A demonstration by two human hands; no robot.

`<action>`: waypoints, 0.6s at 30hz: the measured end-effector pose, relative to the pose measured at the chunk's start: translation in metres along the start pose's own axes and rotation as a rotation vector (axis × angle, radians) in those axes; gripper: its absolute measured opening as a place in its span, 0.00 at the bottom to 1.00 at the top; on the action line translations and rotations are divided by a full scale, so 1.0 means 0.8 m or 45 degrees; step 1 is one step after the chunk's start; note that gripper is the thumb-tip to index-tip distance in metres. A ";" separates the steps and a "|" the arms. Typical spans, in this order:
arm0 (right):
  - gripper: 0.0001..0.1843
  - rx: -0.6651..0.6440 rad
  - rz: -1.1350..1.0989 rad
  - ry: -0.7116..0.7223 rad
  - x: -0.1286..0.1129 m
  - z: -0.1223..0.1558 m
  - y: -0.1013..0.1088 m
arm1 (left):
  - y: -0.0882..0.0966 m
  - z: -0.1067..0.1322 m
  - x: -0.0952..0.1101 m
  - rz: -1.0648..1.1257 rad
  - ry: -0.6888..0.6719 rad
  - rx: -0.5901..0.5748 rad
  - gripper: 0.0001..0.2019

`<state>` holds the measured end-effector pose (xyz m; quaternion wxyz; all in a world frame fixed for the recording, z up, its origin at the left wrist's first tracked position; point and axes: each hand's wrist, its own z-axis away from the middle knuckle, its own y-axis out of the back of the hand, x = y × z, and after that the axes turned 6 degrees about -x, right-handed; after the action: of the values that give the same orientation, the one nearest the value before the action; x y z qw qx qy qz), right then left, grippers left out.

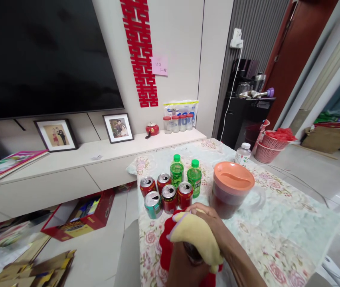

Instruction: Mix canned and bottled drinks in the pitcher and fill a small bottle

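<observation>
Near the front edge of the table, my right hand [210, 219] presses a pale yellow cloth [196, 235] with a lilac edge, its fingers curled over the top. Below the cloth, my left hand [183, 265] is wrapped round a dark brown, shiny, rounded object [192, 252]; the cloth and fingers hide most of it, so its kind does not show. Under both hands lies a red scalloped mat [166, 231]. Just beyond stand several red drink cans [169, 199], a teal can [153, 204] and two green-capped bottles [176, 171] of green drink.
A lidded pitcher [232, 183] with dark liquid stands close beyond my right hand. Behind it is a white-capped bottle [243, 154]. The floral tablecloth [277, 223] covers the table. Along the wall, a low cabinet [98, 159] holds framed photos and red-lidded jars [178, 123].
</observation>
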<state>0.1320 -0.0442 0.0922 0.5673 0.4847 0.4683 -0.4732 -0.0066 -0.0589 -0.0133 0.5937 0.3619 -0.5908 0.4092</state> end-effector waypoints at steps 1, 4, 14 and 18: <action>0.23 0.007 -0.045 -0.002 0.005 0.001 -0.001 | 0.002 0.001 0.000 -0.008 -0.018 -0.010 0.37; 0.24 0.043 -0.134 0.022 0.015 0.005 -0.003 | 0.005 0.001 0.005 -0.052 -0.053 -0.071 0.41; 0.15 0.341 -0.184 0.042 0.070 0.002 -0.013 | 0.010 0.000 0.015 -0.075 -0.109 -0.030 0.39; 0.20 0.514 -0.131 0.085 0.086 0.012 -0.017 | 0.004 -0.019 0.021 -0.128 -0.023 0.048 0.23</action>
<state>0.1269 -0.0608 0.0239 0.4179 0.5792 0.4067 -0.5697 -0.0039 -0.0428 0.0028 0.6012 0.4059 -0.5696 0.3866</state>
